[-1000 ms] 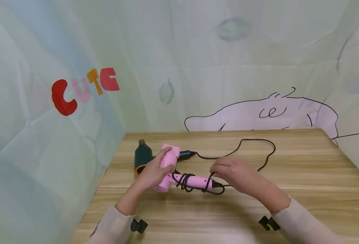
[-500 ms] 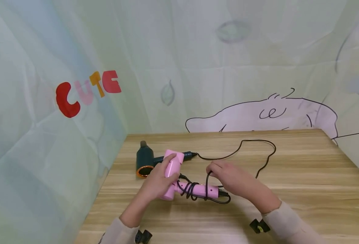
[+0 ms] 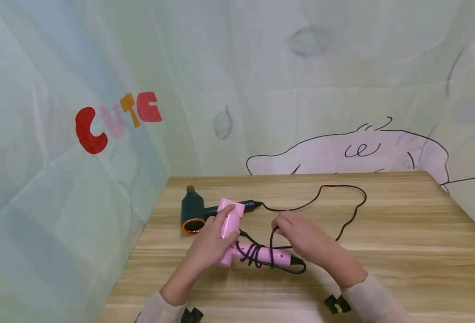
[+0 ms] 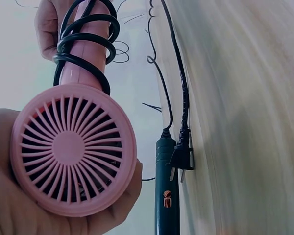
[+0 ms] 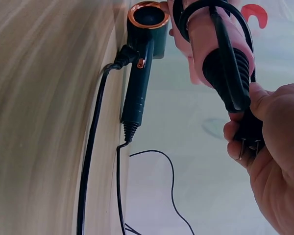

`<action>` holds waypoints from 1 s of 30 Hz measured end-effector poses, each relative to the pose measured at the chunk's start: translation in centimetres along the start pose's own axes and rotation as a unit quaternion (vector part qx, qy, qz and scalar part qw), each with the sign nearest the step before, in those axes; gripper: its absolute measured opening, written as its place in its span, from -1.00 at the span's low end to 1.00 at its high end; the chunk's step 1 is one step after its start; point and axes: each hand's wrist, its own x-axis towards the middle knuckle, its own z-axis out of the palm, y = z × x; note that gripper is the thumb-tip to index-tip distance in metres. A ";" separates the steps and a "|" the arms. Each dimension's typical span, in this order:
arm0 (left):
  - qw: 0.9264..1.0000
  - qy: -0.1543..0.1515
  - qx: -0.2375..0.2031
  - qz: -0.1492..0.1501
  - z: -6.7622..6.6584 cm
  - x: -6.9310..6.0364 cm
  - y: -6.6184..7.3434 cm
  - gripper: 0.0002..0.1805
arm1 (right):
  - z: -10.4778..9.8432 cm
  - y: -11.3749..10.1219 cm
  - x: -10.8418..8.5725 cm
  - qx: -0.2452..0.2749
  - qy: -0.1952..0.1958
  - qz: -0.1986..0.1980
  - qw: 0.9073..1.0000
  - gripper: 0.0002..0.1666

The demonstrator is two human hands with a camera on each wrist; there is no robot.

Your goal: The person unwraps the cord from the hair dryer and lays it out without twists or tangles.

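Observation:
My left hand point(image 3: 210, 242) grips the barrel of a pink hair dryer point(image 3: 230, 223), held up off the table with its handle pointing right. A black cord point(image 3: 256, 254) winds several times around that handle. In the left wrist view, the round slotted grille point(image 4: 68, 147) faces the camera. My right hand point(image 3: 304, 235) pinches the cord's end by the handle's tip, and the right wrist view shows a black two-prong plug point(image 5: 250, 134) between its fingers. Behind the pink dryer, a dark green hair dryer point(image 3: 192, 208) with an orange ring lies on the table, partly hidden.
The green dryer's cord point(image 3: 358, 206) loops over the right side of the wooden table point(image 3: 415, 242) and back. Its plug point(image 4: 181, 157) lies beside the green handle. A printed cloth point(image 3: 261, 112) rises behind the table and along its left side.
The pink dryer and left hand have shifted slightly right and toward me, uncovering more of the green dryer. My right hand has moved a little left, still pinching the cord's end.

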 end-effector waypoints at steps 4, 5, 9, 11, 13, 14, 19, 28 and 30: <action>1.000 0.002 -0.014 -0.014 0.3 -0.3 0.0 -0.25 | 0.4 0.1 -0.4 -0.009 0.014 -0.006 1.000 -0.72; 1.000 0.003 -0.016 -0.015 0.3 -0.3 0.0 -0.25 | 0.4 0.1 -0.5 -0.013 0.016 -0.006 1.000 -0.73; 1.000 0.007 -0.022 -0.017 0.6 -0.3 0.0 -0.26 | 0.5 -0.1 -0.7 -0.023 0.031 -0.002 0.999 -0.79; 1.000 0.009 -0.022 -0.017 0.6 -0.4 0.0 -0.26 | 0.4 -0.4 -0.7 -0.031 0.038 0.001 0.999 -0.81; 1.000 0.014 -0.018 -0.021 0.5 -0.6 -0.1 -0.25 | 0.4 -0.8 -0.7 -0.037 0.045 0.005 0.998 -0.81; 0.999 0.016 -0.016 -0.024 0.4 -0.7 -0.1 -0.25 | 0.4 -1.0 -0.7 -0.039 0.049 0.008 0.998 -0.82; 0.999 0.022 -0.008 -0.026 0.1 -0.5 0.2 -0.25 | 0.2 -1.8 -0.7 -0.053 0.075 0.011 0.996 -0.86; 0.998 0.041 0.036 -0.013 0.9 0.1 0.3 -0.25 | -0.1 -2.6 -0.4 -0.080 0.079 0.001 0.994 -0.67; 0.998 0.045 0.042 -0.015 1.0 0.2 0.3 -0.26 | -0.3 -2.8 -0.3 -0.081 0.076 -0.001 0.994 -0.83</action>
